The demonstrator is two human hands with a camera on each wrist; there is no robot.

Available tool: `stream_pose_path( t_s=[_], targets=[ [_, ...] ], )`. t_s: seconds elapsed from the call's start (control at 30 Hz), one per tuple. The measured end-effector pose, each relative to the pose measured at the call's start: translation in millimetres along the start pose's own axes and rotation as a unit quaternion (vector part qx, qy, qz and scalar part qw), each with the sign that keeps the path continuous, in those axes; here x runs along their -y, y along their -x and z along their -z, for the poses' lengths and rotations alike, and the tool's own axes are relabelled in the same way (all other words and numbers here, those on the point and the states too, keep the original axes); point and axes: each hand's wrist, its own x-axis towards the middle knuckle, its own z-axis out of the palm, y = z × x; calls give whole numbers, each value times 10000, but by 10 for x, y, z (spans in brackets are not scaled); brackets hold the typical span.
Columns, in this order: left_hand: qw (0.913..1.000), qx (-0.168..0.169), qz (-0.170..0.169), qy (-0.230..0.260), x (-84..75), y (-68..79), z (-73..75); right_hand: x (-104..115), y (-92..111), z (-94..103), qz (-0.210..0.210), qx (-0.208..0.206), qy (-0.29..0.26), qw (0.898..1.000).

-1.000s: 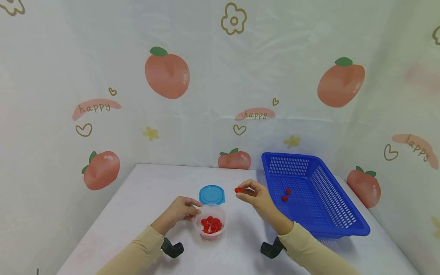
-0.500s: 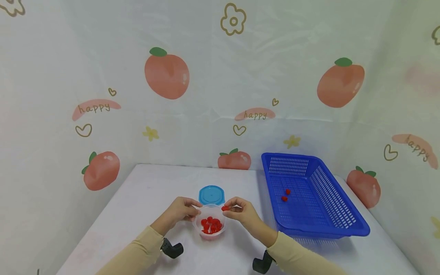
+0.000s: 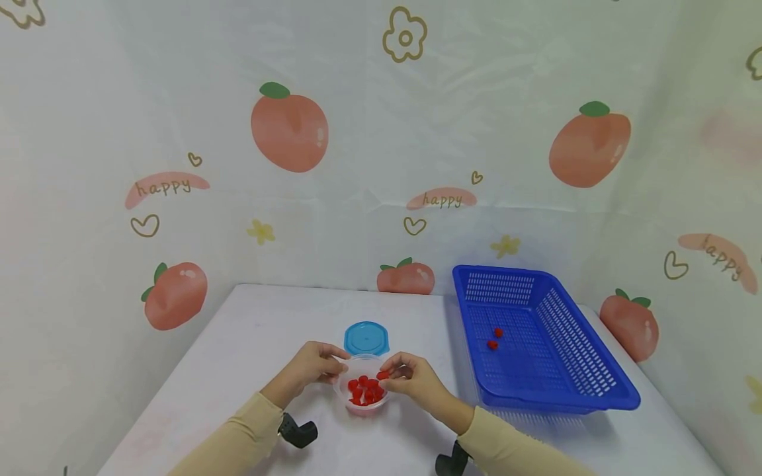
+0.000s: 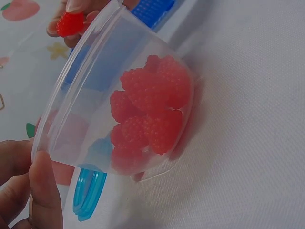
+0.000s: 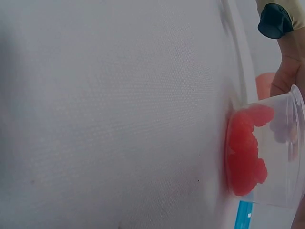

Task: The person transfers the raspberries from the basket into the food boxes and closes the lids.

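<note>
A clear round plastic tub (image 4: 90, 119) stands on the white table with several red raspberries (image 4: 147, 90) inside. My left hand (image 3: 312, 368) pinches the tub's rim on its left side between thumb and fingers. Over the right part of the rim, my right hand (image 3: 417, 382) holds one raspberry (image 4: 70, 24) between thumb and fingertips. In the right wrist view the tub's side shows with berries at its bottom, and the held berry is out of sight. Behind the tub lies a blue lid (image 3: 366, 338).
A large blue slotted basket (image 3: 559, 396) stands on the right of the table, with two red berries (image 3: 493, 344) on its floor. A white cloth (image 3: 357, 132) printed with fruit hangs behind the table.
My right hand has moved left and down from near the basket to over the tub, carrying the raspberry. The left hand has stayed at the rim.
</note>
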Motion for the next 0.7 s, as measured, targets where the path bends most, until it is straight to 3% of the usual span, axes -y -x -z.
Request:
stream_pose_path(
  t_s=[0.7],
  targets=[
    [10000, -37, 27, 8, 4, -10, -15, -12, -8, 3, 83, 81, 116, 9999]
  ],
)
